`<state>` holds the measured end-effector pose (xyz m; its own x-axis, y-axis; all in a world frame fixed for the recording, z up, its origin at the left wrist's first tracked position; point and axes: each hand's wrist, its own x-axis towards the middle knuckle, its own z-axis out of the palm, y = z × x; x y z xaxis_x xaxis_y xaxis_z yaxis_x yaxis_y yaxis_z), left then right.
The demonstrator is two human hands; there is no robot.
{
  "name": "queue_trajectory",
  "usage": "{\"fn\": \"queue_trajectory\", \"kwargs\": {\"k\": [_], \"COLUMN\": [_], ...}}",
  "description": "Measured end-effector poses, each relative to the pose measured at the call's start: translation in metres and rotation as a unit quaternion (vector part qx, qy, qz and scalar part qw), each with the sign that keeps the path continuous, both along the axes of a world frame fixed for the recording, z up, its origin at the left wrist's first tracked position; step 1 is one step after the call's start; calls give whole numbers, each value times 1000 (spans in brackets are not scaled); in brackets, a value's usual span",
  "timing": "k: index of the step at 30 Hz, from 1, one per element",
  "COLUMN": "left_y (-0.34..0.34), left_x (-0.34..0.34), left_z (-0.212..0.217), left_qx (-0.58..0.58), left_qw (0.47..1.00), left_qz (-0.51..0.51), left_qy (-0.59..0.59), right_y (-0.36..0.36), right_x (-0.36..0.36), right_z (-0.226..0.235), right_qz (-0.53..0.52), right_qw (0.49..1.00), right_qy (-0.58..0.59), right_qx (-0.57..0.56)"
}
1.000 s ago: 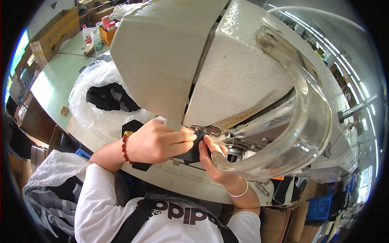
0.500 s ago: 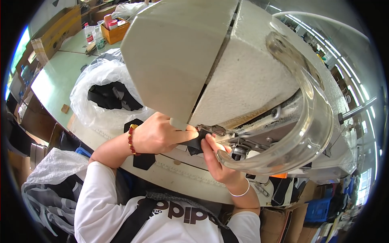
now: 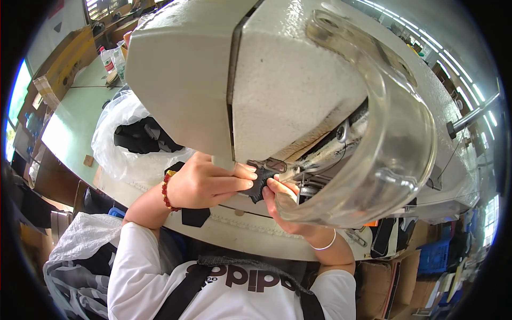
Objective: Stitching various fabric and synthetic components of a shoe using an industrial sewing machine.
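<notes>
A small piece of black fabric [image 3: 261,182] is pinched between my two hands, below the head of a pale sewing machine [image 3: 298,80]. My left hand [image 3: 210,182], with a red bead bracelet at the wrist, grips its left side with the fingertips. On its right side my right hand [image 3: 281,201] pinches it, wearing a white bangle. A curved clear plastic guard [image 3: 400,154] covers part of the right hand. Another black fabric piece [image 3: 196,217] lies on the table under my left wrist.
Left of the machine sits a clear plastic bag [image 3: 114,154] holding black fabric pieces. Two bottles [image 3: 108,63] and a small wooden block [image 3: 88,160] stand on the green table [image 3: 74,122]. A blue crate [image 3: 433,257] is low at the right, near cardboard boxes [image 3: 404,280].
The view has shifted, so the machine head fills more of the left. My left fingers have shifted on the black fabric, which now shows more between my hands.
</notes>
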<state>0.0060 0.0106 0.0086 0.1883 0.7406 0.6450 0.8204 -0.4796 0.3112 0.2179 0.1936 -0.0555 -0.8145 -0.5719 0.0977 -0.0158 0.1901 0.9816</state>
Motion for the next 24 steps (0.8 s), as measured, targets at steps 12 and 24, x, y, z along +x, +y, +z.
{"fn": "queue_trajectory", "kwargs": {"k": [12, 24], "left_y": [-3, 4], "left_x": [4, 3], "left_z": [7, -10], "left_qx": [27, 68], "left_qw": [986, 997], "left_qz": [33, 18], "left_qy": [162, -7], "right_y": [2, -8], "right_x": [4, -3], "right_z": [-23, -43], "right_qz": [24, 175], "right_qw": [964, 114], "right_qy": [57, -121], "right_qx": [-260, -971]}}
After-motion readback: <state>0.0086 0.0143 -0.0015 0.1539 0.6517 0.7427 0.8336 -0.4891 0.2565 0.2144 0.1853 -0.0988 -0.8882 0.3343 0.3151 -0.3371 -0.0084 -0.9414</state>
